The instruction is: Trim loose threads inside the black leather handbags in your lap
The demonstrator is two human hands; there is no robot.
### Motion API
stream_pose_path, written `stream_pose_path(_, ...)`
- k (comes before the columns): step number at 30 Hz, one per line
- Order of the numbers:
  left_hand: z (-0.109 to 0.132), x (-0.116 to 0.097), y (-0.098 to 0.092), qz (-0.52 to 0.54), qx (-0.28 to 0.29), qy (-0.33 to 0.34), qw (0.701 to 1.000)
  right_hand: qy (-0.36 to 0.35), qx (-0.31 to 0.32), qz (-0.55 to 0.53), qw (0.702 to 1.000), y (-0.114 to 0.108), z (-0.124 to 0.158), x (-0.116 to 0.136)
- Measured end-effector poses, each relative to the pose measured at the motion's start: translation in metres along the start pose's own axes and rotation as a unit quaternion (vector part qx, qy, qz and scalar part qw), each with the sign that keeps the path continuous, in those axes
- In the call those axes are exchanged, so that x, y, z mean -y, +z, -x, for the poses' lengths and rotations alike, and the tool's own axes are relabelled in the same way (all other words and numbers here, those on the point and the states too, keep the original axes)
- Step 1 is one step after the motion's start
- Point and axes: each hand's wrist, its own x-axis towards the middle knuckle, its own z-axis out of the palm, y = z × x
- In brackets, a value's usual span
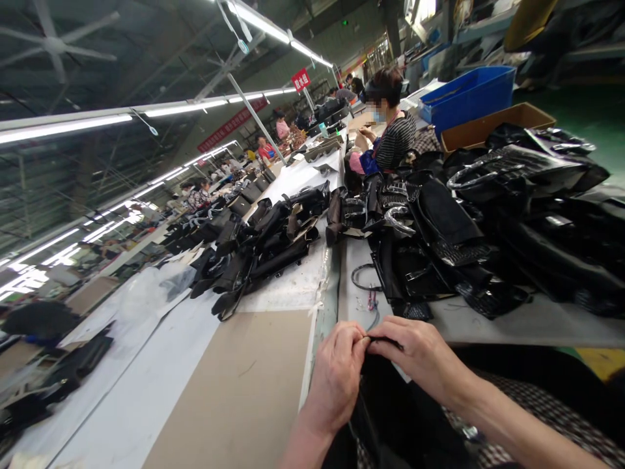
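Note:
My left hand (338, 368) and my right hand (424, 352) meet at the upper edge of a black bag (405, 420). Both sets of fingers are closed, pinching that edge between thumbs and forefingers. The bag hangs down over my lap, and its lower part runs out of the picture. Just beyond my fingertips, a thin dark cord loop (364, 277) and a small reddish item (372, 298) lie on the pale tabletop; the reddish item is too small to make out.
Black bags, some in clear plastic, are heaped at the right (449, 221) and along the table at the left (273, 241). A brown board (234, 391) covers the near left tabletop. A co-worker in a striped top (396, 140) sits ahead, near a blue bin (466, 98) and a brown box (498, 127).

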Motion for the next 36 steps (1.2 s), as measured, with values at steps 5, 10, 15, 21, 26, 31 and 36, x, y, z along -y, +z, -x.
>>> stream_pose_path(5,0.001,-0.005,-0.005,0.061,0.002,-0.046,0.997,-0.003,-0.002,-0.015,1.000,0.002,-0.001,0.000)
stream_pose_path(10,0.002,-0.008,-0.007,0.208,-0.071,-0.153,0.963,0.000,0.003,-0.028,1.000,0.004,0.003,0.003)
stream_pose_path(15,0.003,-0.007,-0.019,0.237,-0.046,-0.191,0.951,-0.005,0.017,-0.031,0.999,0.006,0.002,0.001)
stream_pose_path(21,0.011,-0.021,-0.032,0.078,-0.003,-0.236,0.968,0.008,0.017,-0.047,0.999,0.010,0.003,-0.001)
stream_pose_path(26,0.015,-0.022,-0.024,-0.012,-0.044,-0.216,0.975,0.018,0.018,-0.066,0.997,0.013,0.002,-0.003)
stream_pose_path(31,0.016,-0.010,-0.026,-0.028,-0.037,-0.113,0.992,0.030,0.022,-0.076,0.996,0.011,0.001,-0.004)
stream_pose_path(36,0.014,-0.002,-0.030,0.017,-0.013,-0.098,0.995,0.056,0.047,-0.136,0.988,0.007,-0.002,-0.006)
